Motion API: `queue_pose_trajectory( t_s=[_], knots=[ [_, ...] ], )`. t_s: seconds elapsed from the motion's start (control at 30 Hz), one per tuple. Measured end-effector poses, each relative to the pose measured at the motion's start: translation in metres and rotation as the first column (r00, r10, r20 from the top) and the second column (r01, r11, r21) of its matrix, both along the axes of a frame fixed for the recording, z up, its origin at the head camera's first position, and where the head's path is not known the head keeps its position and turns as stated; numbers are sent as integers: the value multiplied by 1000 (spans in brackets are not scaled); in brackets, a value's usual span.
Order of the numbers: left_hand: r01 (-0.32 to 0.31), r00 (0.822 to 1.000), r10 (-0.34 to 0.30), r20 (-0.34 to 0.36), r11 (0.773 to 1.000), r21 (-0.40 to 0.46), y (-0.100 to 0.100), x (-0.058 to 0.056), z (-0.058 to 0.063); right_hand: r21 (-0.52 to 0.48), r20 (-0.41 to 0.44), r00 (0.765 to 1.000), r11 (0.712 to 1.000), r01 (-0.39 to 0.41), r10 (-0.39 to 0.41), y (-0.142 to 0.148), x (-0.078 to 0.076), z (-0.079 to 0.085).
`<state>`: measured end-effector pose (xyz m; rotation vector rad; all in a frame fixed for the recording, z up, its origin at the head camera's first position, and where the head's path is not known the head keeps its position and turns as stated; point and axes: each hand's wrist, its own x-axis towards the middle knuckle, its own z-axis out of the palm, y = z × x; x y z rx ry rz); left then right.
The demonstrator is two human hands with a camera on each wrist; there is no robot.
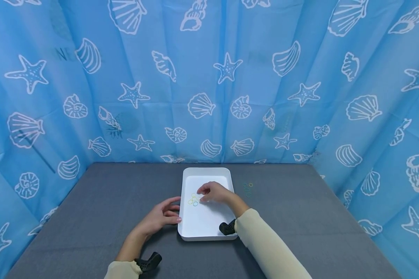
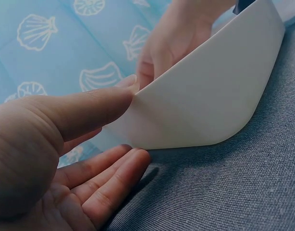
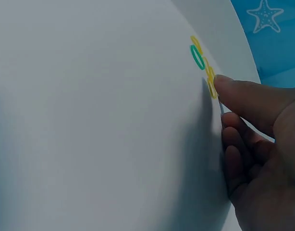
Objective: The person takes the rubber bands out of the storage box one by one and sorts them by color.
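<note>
A white rectangular tray [image 1: 206, 226] lies on the grey table. Inside it, toward the left side, is a small cluster of thin yellow rubber bands [image 1: 190, 201] and a blue-green rubber band [image 1: 195, 204]. My right hand [image 1: 214, 192] reaches over the tray beside this cluster, thumb and forefinger apart. In the right wrist view, the thumb [image 3: 243, 98] is next to the yellow bands, and no band shows clearly between the fingers. My left hand [image 1: 158, 217] rests against the tray's left side. Its thumb [image 2: 97, 108] touches the rim, while the other fingertips [image 2: 138, 156] lie by the bottom edge.
To the right of the tray, several green rubber bands [image 1: 247, 190] and a yellow-orange one [image 1: 250, 185] lie on the grey table [image 1: 300, 217]. A blue curtain [image 1: 209, 85] with shell and starfish prints surrounds the table's back and sides.
</note>
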<state>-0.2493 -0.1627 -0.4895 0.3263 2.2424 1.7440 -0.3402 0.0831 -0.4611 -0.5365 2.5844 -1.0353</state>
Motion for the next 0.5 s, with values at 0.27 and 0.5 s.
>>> queue_pose_trajectory(
  t_s=[0.27, 0.5],
  knots=[
    [-2, 1000, 2, -4, 1000, 2, 1, 0, 0, 7, -4, 1000, 1000, 14, -14, -2, 0, -4],
    [-11, 1000, 11, 5, 1000, -2, 2, 0, 1, 41, -10, 999, 998, 39, -39, -3, 3, -4]
  ],
)
